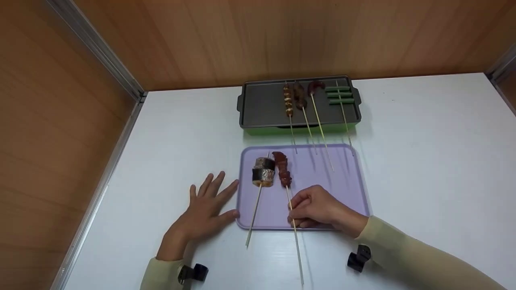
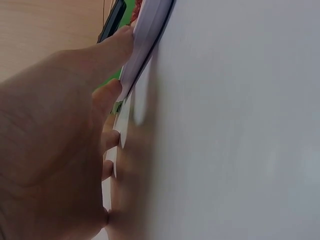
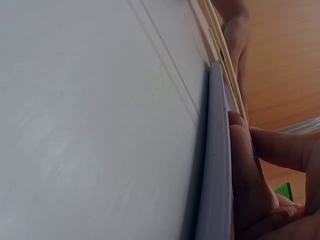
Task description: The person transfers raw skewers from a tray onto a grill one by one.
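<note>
My right hand (image 1: 316,207) pinches the stick of a skewer with reddish-brown meat chunks (image 1: 283,169) over the purple tray (image 1: 322,177). In the right wrist view its thumb and fingers (image 3: 275,145) meet at the thin stick (image 3: 227,55), close by the tray's edge. My left hand (image 1: 207,211) is spread on the white table, with its thumb and index finger at the tray's left rim. Left of the meat skewer, on the tray, lies a second skewer with thick black-and-silver rolled pieces (image 1: 263,172), its stick reaching past the front rim.
Behind the tray stands a dark grill pan (image 1: 262,104) on a green base. Several skewers lie on its right part: a banded one (image 1: 288,100), a brown one (image 1: 299,96), a curved dark-red one (image 1: 315,86) and green sticks (image 1: 339,95). Their sticks overhang the tray. Wooden walls border the white table.
</note>
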`<state>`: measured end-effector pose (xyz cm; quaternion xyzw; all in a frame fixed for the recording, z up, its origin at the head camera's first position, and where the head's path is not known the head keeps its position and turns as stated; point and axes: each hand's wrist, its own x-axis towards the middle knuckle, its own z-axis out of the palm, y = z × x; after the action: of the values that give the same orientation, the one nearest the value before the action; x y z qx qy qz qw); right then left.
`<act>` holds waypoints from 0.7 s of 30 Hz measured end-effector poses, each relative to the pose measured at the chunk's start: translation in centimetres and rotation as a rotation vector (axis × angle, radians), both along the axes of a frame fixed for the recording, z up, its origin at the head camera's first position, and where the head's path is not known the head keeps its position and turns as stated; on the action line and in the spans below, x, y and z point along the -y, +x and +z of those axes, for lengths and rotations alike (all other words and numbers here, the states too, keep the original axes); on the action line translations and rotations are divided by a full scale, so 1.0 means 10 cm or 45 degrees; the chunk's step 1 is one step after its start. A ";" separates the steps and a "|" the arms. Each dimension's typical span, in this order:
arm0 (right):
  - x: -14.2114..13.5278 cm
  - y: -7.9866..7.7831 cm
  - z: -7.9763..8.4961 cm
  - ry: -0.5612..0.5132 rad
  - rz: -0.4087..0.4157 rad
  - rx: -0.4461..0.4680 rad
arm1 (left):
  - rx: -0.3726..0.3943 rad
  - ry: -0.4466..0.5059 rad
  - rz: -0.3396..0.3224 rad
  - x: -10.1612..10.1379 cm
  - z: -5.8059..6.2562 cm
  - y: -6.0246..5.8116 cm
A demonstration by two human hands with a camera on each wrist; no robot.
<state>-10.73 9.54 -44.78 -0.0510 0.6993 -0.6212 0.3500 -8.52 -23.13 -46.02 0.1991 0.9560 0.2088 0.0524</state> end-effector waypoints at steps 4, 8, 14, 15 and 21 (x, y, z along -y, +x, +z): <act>-0.05 0.03 0.06 -0.026 -0.013 -0.007 | 0.007 -0.013 0.005 0.00 0.00 0.00; -0.07 0.06 0.15 -0.083 -0.016 -0.006 | 0.003 -0.018 0.005 0.00 0.00 0.00; -0.03 0.05 0.34 -0.153 0.036 -0.080 | 0.001 -0.023 0.007 0.00 0.00 -0.01; -0.02 0.04 0.37 -0.157 0.050 -0.099 | -0.001 -0.027 0.009 0.00 0.00 -0.01; 0.07 -0.10 0.56 -0.201 0.041 -0.107 | -0.006 -0.040 0.012 0.00 -0.01 0.00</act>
<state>-11.71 8.83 -39.16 -0.1156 0.6614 -0.6659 0.3253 -8.51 -23.14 -46.16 0.1942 0.9603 0.1935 0.0522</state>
